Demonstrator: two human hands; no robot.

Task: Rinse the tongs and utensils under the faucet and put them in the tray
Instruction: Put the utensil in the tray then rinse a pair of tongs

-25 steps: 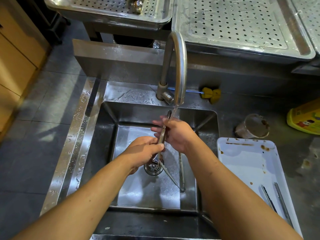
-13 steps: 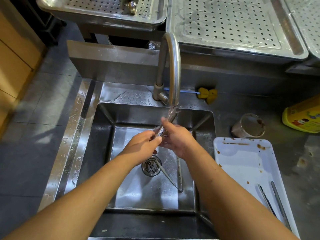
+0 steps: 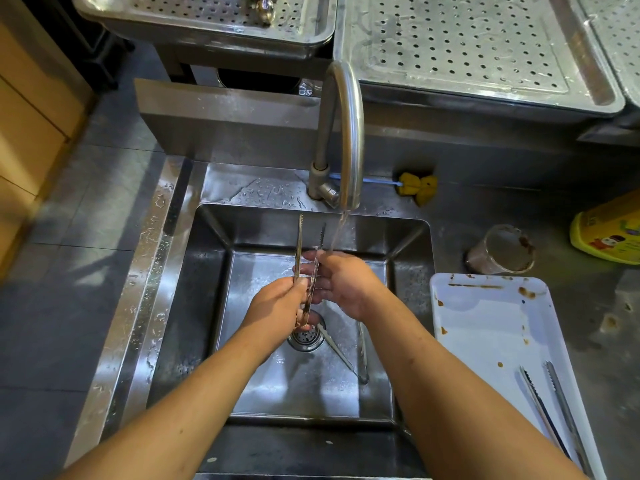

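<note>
Over the steel sink, my left hand grips thin metal tongs near their hinge end, serrated tips pointing up and away. My right hand lies against the tongs' right arm, fingers spread around it. Water runs from the curved faucet onto my right hand's fingers and the tongs. A second pair of tongs lies on the sink floor beside the drain. A third pair of tongs rests in the stained white tray to the right of the sink.
A dirty glass cup stands behind the tray. A yellow sponge brush lies behind the faucet, and a yellow container sits at the far right. Perforated steel trays fill the raised shelf at the back.
The tongs have opened and tipped more upright, with their tips now left of the stream. My left hand slid down towards the hinge end, and my right hand's fingers opened along them.
</note>
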